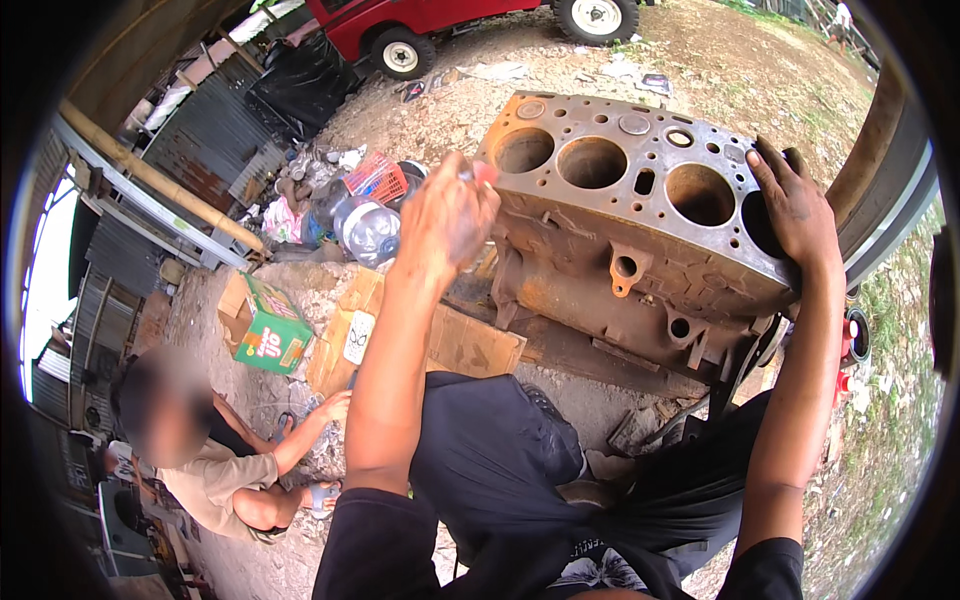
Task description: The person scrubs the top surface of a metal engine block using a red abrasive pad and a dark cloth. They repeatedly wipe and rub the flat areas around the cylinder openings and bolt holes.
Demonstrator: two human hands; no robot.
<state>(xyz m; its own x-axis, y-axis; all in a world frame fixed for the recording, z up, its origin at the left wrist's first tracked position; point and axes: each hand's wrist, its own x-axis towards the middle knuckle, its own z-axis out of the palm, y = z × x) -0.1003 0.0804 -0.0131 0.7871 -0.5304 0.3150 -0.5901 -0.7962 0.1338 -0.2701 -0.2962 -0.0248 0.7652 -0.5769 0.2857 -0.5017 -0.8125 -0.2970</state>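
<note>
In front of me stands a rusty engine block (570, 240), its flat top deck bare metal with several round cylinder bores. My left hand (450, 215) is a closed fist, slightly blurred, beside the block's left end. A bit of red shows at its fingers, but what they hold is mostly hidden. On the deck's right end lies my right hand (797, 205), fingers stretched across the metal by the last bore and holding nothing.
A person (225, 470) squats at the lower left. Near them are a green carton (265, 325) and flattened cardboard (465, 345). Beyond lie a large clear plastic bottle (368, 230) and litter. A red vehicle (430, 20) stands at the back; a post (875, 140) rises at right.
</note>
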